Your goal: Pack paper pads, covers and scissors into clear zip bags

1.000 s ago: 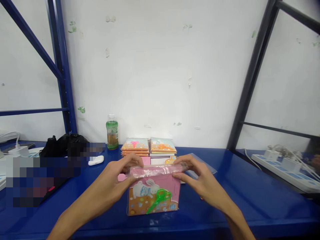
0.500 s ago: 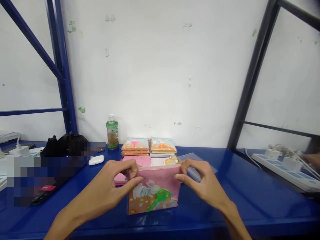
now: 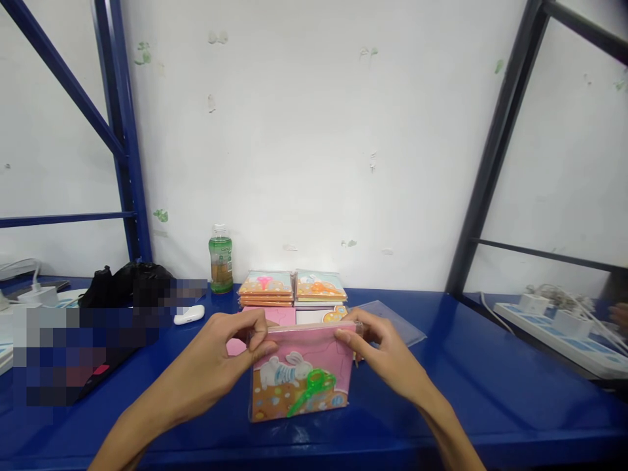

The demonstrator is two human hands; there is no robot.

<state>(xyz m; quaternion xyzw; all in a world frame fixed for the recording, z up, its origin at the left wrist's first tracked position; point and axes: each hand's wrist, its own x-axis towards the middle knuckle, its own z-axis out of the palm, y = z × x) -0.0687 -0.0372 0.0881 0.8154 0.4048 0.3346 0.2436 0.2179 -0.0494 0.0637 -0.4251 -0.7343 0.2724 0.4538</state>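
A pink packet (image 3: 301, 379) in clear film, with a white rabbit picture and green scissors (image 3: 314, 391) on its front, stands nearly upright above the blue table. My left hand (image 3: 223, 356) pinches its upper left corner between thumb and fingers. At the upper right, my right hand (image 3: 387, 353) holds the top edge, thumb in front and fingers behind. Behind the packet lie pink cards (image 3: 279, 316) and a white card with an orange picture (image 3: 314, 316), both partly hidden.
Two stacks of wrapped packets, left (image 3: 266, 288) and right (image 3: 320, 286), sit at the back. A bottle (image 3: 220, 260), white case (image 3: 189, 314) and black bag (image 3: 132, 281) are leftward. A clear sleeve (image 3: 392, 320) and power strip (image 3: 564, 333) are rightward.
My right hand has shifted left along the packet's top edge, uncovering more of the clear sleeve. My left hand has barely moved and keeps its pinch.
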